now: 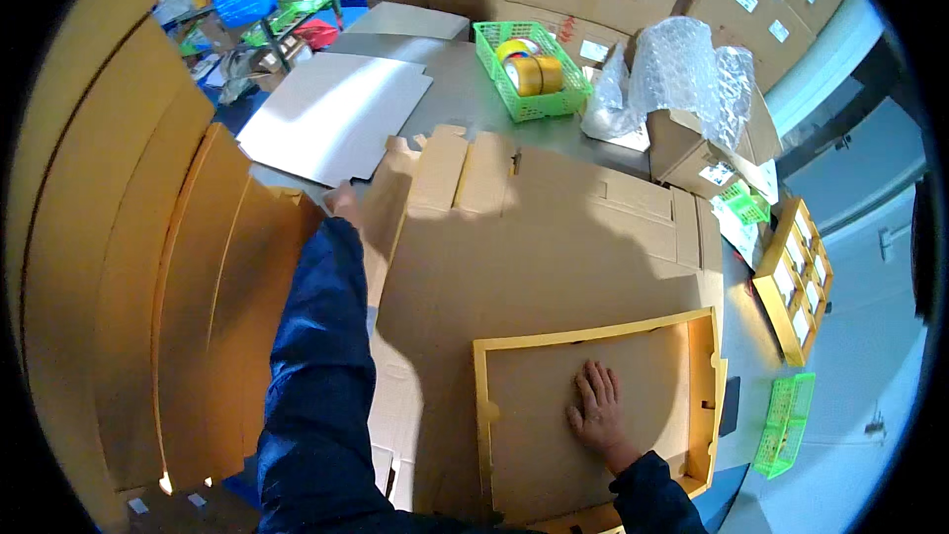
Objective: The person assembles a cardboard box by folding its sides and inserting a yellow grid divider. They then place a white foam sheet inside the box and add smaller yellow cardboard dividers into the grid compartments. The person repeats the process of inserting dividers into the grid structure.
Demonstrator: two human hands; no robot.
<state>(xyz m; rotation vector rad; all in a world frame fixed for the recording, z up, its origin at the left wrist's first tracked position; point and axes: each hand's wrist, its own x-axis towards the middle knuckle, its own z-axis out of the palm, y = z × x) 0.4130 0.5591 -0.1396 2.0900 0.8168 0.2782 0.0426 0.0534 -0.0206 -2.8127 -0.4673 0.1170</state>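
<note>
A big flat die-cut brown cardboard sheet (554,247) covers the grey table. On its near part lies a cardboard tray with yellow edges (692,376). My right hand (596,405) rests flat on that tray's inner face, fingers apart, holding nothing. My left arm in a dark blue sleeve reaches far out; my left hand (343,202) is at the sheet's far left flap, mostly hidden by the sleeve, so its grip cannot be made out.
Tall yellow-brown cardboard sheets (148,287) stand at the left. A grey board (331,114) lies at the back left. A green basket with tape rolls (529,69), bubble wrap (682,64) over an open box, a yellow compartment tray (796,277), and small green baskets (786,420) lie at the right.
</note>
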